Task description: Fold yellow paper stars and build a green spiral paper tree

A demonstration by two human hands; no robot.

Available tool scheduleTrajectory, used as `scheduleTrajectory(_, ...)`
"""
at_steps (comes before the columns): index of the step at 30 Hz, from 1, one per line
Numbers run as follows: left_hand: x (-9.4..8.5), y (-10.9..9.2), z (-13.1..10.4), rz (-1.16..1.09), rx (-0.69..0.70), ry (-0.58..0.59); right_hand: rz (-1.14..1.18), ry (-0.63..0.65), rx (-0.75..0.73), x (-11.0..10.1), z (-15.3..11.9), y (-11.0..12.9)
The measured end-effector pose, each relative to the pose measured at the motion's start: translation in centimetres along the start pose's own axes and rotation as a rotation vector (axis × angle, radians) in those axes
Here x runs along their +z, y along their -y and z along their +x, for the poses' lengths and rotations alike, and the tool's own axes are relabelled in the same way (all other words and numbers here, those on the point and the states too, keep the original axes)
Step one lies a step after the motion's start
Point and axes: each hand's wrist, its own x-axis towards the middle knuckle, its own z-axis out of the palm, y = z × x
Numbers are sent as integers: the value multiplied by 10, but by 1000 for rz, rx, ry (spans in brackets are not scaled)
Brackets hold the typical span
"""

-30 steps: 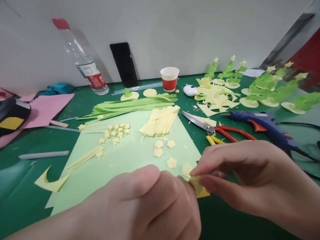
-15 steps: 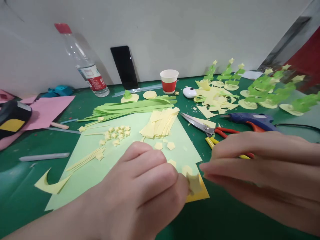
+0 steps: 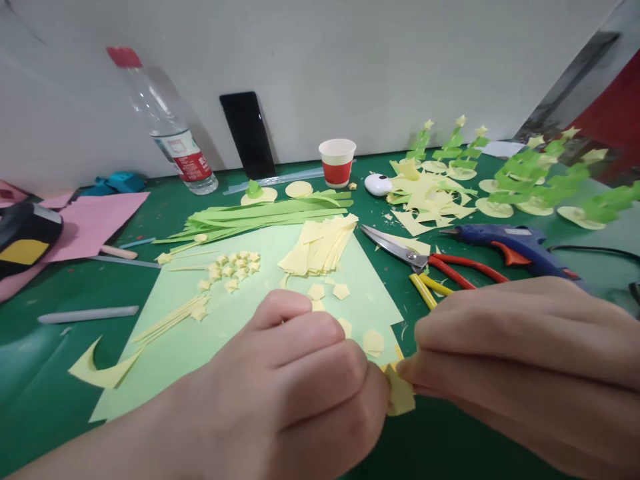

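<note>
Pale yellow paper piece (image 3: 402, 396) sits clamped in your left hand (image 3: 310, 383), visible long axis running downward, free end toward you. Your right hand (image 3: 523, 367) touches its top; whether it's gripping, you can't tell. Beyond lies the light green sheet (image 3: 173, 353).

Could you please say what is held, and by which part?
A yellow paper piece, left edge in the left hand, top edge at the right hand.

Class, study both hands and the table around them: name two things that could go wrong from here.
The small pale paper piece between the left hand and right hand might crease if pressed hard. The paper pentagons lie close to the left hand, so a careless sweep could scatter them.
</note>
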Motion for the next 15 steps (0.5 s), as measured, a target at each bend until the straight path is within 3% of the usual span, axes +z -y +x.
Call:
scheduleTrajectory(4, 0, -1, 2, 0, 10, -9, -218, -281, -120, 2, -6, 1)
scheduleTrajectory(9, 1, 1, -2, 40, 69, -65, -220, -247, -137, -1, -4, 2)
scheduleTrajectory(12, 1, 2, -4, 12, 82, -55, -250, -252, -88, -2, -4, 1)
scheduleTrajectory(15, 1, 3, -3, -46, 70, -2, -269, -200, -147, -3, -7, 1)
